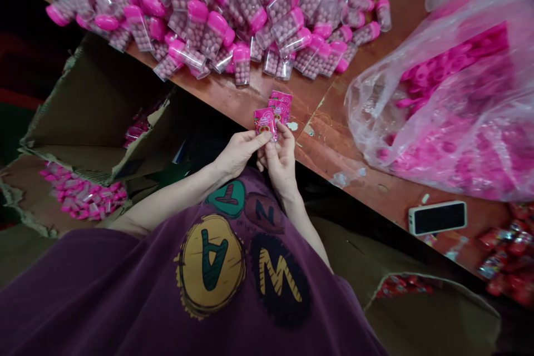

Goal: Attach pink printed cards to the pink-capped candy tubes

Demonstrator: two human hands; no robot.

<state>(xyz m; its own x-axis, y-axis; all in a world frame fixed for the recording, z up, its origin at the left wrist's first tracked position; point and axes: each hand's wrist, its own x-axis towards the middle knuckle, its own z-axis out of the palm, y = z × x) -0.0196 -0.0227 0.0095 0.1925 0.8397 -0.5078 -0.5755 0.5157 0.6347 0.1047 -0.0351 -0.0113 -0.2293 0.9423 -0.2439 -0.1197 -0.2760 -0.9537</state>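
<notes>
Both my hands meet at the near edge of the reddish-brown table (325, 139). Between my left hand (238, 151) and my right hand (280, 157) is a small pink printed packet (264, 119). My left thumb presses on its lower edge, and the right fingers close on it from behind and beside. More pink packets (281, 101) of the same print lie on the table just beyond, partly covered by the front one. Past them spreads a heap of clear bottles with pink caps (242, 64), filled with small pale pink balls.
At the right, a clear plastic bag (375, 117) holds many pink pieces. A phone-like device (438, 218) and red wrapped items (511, 250) lie near the table's right end. Cardboard boxes stand at the left (75, 122) and lower right (442, 317), with pink-capped bottles (85, 192) at lower left.
</notes>
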